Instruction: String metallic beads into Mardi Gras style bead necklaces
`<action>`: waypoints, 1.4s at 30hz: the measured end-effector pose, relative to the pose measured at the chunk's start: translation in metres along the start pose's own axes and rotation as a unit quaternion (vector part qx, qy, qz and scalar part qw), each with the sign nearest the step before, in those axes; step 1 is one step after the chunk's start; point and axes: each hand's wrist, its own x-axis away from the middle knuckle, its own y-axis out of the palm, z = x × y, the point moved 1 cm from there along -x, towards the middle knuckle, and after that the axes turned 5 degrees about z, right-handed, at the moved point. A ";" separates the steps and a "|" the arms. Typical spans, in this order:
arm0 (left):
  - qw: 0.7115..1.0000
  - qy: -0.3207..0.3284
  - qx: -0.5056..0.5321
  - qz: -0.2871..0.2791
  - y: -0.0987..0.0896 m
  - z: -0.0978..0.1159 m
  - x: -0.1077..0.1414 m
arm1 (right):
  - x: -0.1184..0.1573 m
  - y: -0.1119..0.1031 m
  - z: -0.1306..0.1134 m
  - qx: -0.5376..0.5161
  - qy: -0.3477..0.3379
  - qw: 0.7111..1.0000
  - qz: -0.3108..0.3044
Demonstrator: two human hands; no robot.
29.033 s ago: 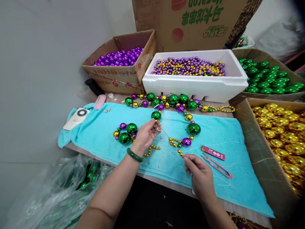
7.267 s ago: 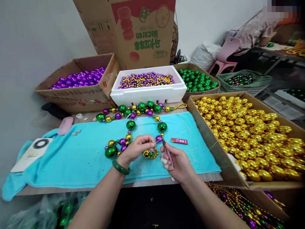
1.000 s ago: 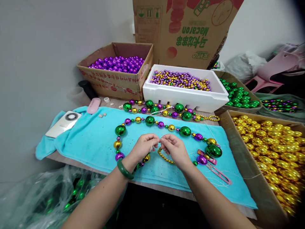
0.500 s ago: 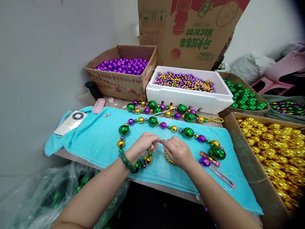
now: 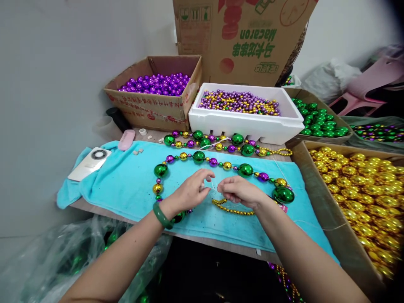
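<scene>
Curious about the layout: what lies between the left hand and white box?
From left hand to white box, the head view shows blue towel, a curved bead strand on it, then a doubled bead strand crossed by a white strip.

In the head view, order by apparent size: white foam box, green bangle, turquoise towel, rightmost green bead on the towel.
Turquoise towel
White foam box
Green bangle and rightmost green bead: too alike to rank

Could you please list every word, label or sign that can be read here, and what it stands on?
"Macaron": green, upside down, on the tall carton.
"马卡龙串串": green, upside down, same carton.
Three pictogram signs: same carton, upper left; no readable words.
Too small or blurred: the carton's green logo, and the red print on the purple-bead box.
</scene>
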 end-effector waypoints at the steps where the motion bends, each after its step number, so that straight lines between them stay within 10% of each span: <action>1: 0.999 0.027 -0.021 0.008 0.003 -0.001 0.001 | 0.000 -0.001 0.001 -0.021 0.006 1.000 -0.012; 27: 0.979 0.132 -0.132 0.085 0.021 -0.005 0.009 | -0.002 0.002 0.010 -0.078 0.021 0.997 -0.003; 35: 0.977 -0.183 0.106 0.040 0.017 -0.003 -0.002 | 0.001 0.007 0.012 -0.057 -0.080 0.992 0.075; 42: 0.904 -0.322 0.266 -0.091 0.015 -0.017 -0.009 | 0.012 0.011 0.013 0.130 -0.374 0.911 0.117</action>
